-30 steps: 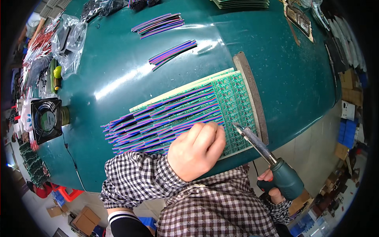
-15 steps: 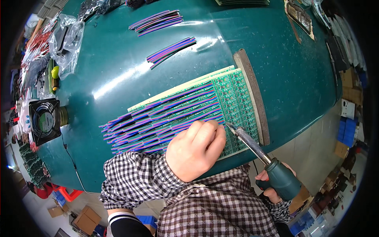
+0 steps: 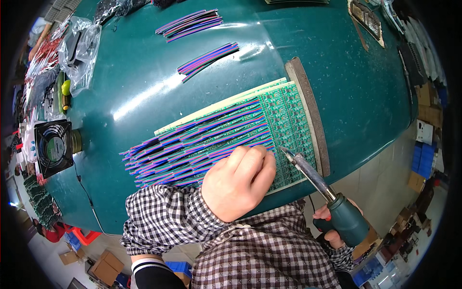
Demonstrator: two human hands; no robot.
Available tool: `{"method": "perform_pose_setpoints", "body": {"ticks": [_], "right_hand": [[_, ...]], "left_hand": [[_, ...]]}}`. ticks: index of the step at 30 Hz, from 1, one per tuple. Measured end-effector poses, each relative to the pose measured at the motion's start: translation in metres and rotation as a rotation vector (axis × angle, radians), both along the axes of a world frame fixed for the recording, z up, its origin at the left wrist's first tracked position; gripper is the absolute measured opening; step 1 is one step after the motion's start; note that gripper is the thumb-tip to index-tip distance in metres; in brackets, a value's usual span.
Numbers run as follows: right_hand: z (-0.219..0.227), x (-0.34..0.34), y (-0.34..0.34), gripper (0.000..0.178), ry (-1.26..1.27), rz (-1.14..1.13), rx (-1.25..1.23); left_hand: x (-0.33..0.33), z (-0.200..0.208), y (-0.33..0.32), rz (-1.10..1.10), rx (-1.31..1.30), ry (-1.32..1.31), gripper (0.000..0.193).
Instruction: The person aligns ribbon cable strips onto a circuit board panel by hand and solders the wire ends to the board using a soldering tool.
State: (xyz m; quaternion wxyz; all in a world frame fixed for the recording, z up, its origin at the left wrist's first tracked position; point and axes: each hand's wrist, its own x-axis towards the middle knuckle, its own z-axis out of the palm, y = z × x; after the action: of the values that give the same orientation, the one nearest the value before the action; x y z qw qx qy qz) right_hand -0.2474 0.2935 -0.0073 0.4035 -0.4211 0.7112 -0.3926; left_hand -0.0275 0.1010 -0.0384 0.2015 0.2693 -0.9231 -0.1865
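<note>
A green circuit board panel lies on the table with rows of multicoloured ribbon wires running leftward from its middle. My left hand is closed in a pinch over the lower rows. Its fingertips point down at the board, and whatever they grip is hidden beneath them. In my right hand, at the lower right, is a soldering iron with a thick dark green handle. Its metal barrel slants up and left, so the tip sits over the board, a little right of my left fingers and apart from them.
A curved grey-brown bar stands along the panel's right edge. Two bundles of ribbon wires lie farther back. On the left are a black fan and clear plastic bags. A worn metal tray rests at the far right.
The soldering iron has shifted slightly right, its tip drawing away from my left fingers. My left hand stays closed in almost the same place.
</note>
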Motion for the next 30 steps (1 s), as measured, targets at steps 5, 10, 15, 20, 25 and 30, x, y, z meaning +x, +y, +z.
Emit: {"method": "perform_pose_setpoints", "body": {"ticks": [5,10,15,20,25,30], "right_hand": [[0.004,0.003,0.0,0.064,0.027,-0.03,0.045],[0.004,0.0,0.006,0.063,-0.026,-0.01,0.075],[0.003,-0.002,0.008,0.062,-0.019,0.01,0.074],[0.001,-0.002,0.009,0.061,0.012,0.037,0.069],[0.001,-0.002,0.008,0.061,0.021,0.031,0.065],[0.0,-0.002,0.01,0.063,0.04,0.029,0.085]], "left_hand": [[-0.001,-0.002,0.001,0.001,-0.017,-0.01,0.034],[-0.001,-0.001,0.003,-0.001,-0.058,-0.028,0.034],[-0.003,-0.002,0.005,0.016,-0.072,-0.014,0.034],[-0.003,-0.004,0.006,0.028,-0.083,0.0,0.034],[-0.005,-0.006,0.009,0.047,-0.145,0.0,0.032],[-0.005,-0.006,0.007,0.035,-0.134,0.006,0.032]]}}
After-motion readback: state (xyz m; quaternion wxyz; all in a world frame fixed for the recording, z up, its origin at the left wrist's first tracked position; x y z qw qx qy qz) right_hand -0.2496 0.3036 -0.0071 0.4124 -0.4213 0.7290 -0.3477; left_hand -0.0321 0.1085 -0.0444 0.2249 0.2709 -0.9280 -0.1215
